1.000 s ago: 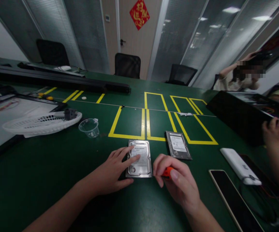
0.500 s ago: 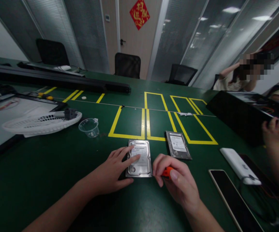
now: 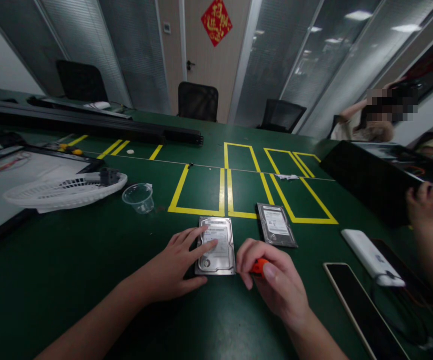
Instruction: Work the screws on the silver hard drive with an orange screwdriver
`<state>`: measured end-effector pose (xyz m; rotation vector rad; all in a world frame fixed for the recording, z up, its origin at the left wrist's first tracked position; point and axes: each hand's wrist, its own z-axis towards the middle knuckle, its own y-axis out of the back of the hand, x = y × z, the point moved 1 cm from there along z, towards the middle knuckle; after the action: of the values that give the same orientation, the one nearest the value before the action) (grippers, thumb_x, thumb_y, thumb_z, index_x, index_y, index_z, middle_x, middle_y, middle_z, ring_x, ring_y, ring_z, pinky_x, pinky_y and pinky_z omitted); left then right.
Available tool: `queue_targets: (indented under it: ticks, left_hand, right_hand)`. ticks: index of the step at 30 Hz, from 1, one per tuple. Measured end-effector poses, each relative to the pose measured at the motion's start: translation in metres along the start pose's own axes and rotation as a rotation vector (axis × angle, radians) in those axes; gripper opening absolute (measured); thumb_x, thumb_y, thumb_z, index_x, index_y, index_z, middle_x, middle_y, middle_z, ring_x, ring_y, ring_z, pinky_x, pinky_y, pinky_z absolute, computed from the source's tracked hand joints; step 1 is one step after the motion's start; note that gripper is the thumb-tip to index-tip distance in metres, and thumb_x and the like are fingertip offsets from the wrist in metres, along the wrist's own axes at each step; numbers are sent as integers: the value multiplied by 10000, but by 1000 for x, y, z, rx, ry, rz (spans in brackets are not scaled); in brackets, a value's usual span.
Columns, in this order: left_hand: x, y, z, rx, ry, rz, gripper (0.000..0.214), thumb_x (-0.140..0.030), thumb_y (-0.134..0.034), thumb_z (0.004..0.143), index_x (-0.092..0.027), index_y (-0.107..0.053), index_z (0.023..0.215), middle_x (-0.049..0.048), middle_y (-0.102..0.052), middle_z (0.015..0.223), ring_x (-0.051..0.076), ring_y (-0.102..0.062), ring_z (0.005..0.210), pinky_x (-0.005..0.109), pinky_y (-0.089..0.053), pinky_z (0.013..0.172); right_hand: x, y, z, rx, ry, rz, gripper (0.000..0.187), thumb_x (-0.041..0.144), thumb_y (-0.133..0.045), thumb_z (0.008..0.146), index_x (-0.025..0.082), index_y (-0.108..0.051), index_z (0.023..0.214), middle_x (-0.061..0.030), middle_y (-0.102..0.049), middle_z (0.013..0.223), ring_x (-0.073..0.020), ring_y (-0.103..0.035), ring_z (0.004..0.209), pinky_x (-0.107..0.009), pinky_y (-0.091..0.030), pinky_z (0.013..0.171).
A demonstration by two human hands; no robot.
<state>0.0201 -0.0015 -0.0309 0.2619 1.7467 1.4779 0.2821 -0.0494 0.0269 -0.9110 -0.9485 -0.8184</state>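
A silver hard drive (image 3: 221,250) lies flat on the green table, label side up. My left hand (image 3: 180,260) rests on its left side with fingers spread, the fingertips touching the label. Close to the drive's right edge, my right hand (image 3: 272,275) is closed around what looks like an orange-handled screwdriver (image 3: 260,267). Only the orange end shows; the fingers hide the rest, so I cannot tell whether its tip touches the drive. A second hard drive (image 3: 276,225) lies label up just beyond my right hand.
Left stand a clear plastic cup (image 3: 138,198) and a white basket (image 3: 62,196). Yellow tape (image 3: 197,212) marks the table ahead. To the right lie a phone (image 3: 362,305), a white power bank (image 3: 372,257) with a cable, and a black case (image 3: 359,185) touched by another person's hand (image 3: 432,207).
My hands, the screwdriver and both drives look almost unmoved. In the background at right, a person has shifted slightly.
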Motion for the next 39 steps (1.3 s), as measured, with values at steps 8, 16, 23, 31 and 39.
queue_targets:
  ticks: [8,16,23,31,39]
  left_hand:
    - [-1,2,0,20,5,3,927,-387,-846,987,-413,-379,1786,100,-187,1899,482,-287,1691,709,-334,1316]
    - [1,0,-1,5,-1,-9,926,-381,-847,985,-421,-382,1784,85,-183,1901,488,-281,1690,703,-344,1315]
    - [-1,1,0,18,7,2,915,-390,-843,987,-406,-392,1782,99,-187,1898,489,-280,1690,705,-343,1312]
    - [-1,0,0,15,5,6,923,-385,-837,992,-418,-370,1788,104,-189,1897,481,-278,1693,711,-350,1304]
    - [2,-2,-2,-10,-2,-18,915,-425,-842,996,-441,-376,1784,71,-188,1902,486,-289,1688,694,-353,1313]
  right_hand:
    - [-1,0,0,-6,7,-12,356,491,-672,1096,173,-806,1004,-71,-678,949,-174,-563,691,-345,-391,662]
    - [-1,0,-1,-1,-1,-37,356,492,-666,1096,179,-805,999,-75,-681,955,-181,-560,695,-352,-394,673]
    - [-1,-1,0,5,10,-56,370,503,-658,1097,181,-804,986,-68,-669,914,-191,-558,707,-354,-396,679]
    - [0,-1,0,-6,8,-67,375,505,-655,1097,180,-799,978,-72,-664,901,-196,-554,696,-354,-398,668]
    - [-1,-2,0,-10,3,-58,371,505,-662,1096,179,-799,983,-74,-668,924,-189,-556,690,-353,-396,665]
